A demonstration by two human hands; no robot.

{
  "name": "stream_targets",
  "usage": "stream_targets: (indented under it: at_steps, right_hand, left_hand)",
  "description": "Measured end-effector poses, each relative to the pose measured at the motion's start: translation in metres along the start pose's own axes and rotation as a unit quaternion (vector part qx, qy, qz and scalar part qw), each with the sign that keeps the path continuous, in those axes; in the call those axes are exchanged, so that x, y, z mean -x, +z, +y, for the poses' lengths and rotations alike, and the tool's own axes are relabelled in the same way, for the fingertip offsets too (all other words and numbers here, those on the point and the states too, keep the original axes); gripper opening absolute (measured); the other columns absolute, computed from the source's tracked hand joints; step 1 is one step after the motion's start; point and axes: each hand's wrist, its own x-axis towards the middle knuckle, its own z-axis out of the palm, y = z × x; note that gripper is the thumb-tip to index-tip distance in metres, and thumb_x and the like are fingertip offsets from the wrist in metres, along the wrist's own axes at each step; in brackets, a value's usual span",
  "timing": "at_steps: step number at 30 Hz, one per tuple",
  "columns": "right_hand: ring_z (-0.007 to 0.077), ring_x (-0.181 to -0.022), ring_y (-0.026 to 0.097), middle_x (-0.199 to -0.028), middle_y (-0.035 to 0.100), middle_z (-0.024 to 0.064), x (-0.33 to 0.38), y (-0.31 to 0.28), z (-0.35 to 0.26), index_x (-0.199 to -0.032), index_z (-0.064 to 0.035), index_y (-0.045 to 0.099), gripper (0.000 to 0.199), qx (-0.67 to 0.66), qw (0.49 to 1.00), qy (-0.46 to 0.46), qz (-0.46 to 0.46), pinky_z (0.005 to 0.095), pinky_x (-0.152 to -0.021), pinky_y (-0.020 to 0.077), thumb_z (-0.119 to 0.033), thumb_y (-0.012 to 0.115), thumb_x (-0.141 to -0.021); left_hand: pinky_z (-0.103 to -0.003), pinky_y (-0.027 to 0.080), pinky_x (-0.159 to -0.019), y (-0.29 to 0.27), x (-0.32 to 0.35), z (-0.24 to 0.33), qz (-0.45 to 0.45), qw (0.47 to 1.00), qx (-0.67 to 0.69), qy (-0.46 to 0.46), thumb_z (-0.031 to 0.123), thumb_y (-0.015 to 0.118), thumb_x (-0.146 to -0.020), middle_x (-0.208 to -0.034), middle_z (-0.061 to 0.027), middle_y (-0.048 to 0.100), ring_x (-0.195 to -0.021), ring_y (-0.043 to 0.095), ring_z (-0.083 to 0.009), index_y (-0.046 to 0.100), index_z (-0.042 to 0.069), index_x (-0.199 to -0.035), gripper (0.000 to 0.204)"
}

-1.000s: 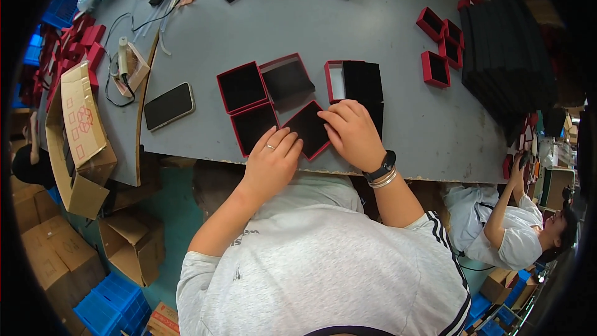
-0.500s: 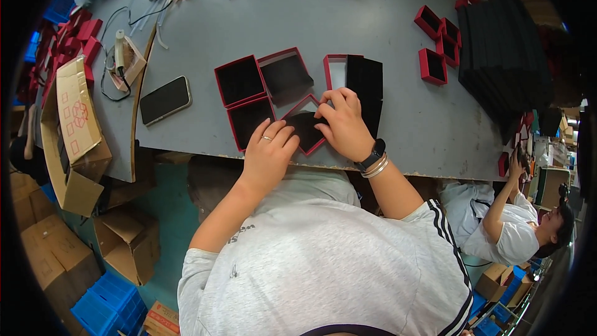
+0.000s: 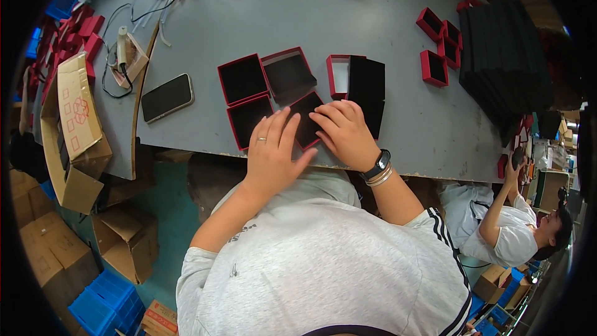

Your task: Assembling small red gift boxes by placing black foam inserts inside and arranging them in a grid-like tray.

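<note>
Between my hands lies a shallow red box (image 3: 307,126) lined with black foam that now covers its inside. My left hand (image 3: 274,149) rests with fingers apart on its left side, overlapping the neighbouring black-filled red box (image 3: 248,117). From the right, my right hand (image 3: 345,132) lies across the box's right edge, fingers stretched over the foam. Behind are another black-filled red box (image 3: 242,79) and a red box with a loosely set dark insert (image 3: 288,74). To the right stands a white-bottomed red box (image 3: 338,74), partly covered by black foam pads (image 3: 365,82).
A phone (image 3: 167,98) lies at left, near a corded white-handled tool (image 3: 122,50). Small red boxes (image 3: 433,67) and a tall stack of black foam sheets (image 3: 500,56) stand at right. A cardboard box (image 3: 78,121) sits at the left edge. A co-worker (image 3: 507,230) sits at right.
The black foam has gone down flat into the box between my hands, covering the pale bottom. My right hand has shifted lower and flattened; the left fingers have spread.
</note>
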Motion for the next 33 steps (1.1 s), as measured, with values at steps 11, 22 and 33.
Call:
stream_targets:
  at_steps: [11,22,33]
  right_hand:
    - [0.023,-0.14,0.043,-0.146,0.053,0.0083,0.015,-0.005,-0.011,-0.134,-0.0063,0.059,0.055,0.071,0.993,0.002,-0.091,0.0512,-0.119,0.0243,-0.041,0.065,-0.091]
    - [0.0207,-0.127,0.05,-0.113,0.066,0.0028,0.017,-0.014,-0.012,-0.109,-0.0072,0.071,0.034,0.051,0.995,-0.007,-0.088,0.0516,-0.119,0.0246,-0.032,0.072,-0.085]
    - [0.0229,-0.127,0.051,-0.119,0.063,0.0069,0.015,-0.013,-0.008,-0.103,-0.0083,0.069,0.03,0.016,0.992,-0.042,-0.117,0.0498,-0.117,0.028,-0.032,0.072,-0.085]
  left_hand:
    - [-0.052,0.021,-0.118,0.011,-0.008,-0.014,-0.059,0.995,-0.056,-0.055,0.039,0.09,-0.06,-0.139,-0.0073,0.054,-0.132,0.046,-0.0249,0.046,0.004,-0.142,0.099]
    - [-0.053,0.021,-0.117,0.0,-0.015,-0.018,-0.135,0.988,-0.063,-0.043,0.039,0.091,-0.058,-0.141,-0.0042,0.05,-0.132,0.044,-0.0241,0.059,0.006,-0.132,0.088]
    - [-0.057,0.02,-0.117,-0.006,-0.031,-0.013,-0.2,0.971,-0.125,-0.045,0.042,0.092,-0.057,-0.137,-0.0057,0.049,-0.129,0.045,-0.0243,0.059,0.005,-0.131,0.089]
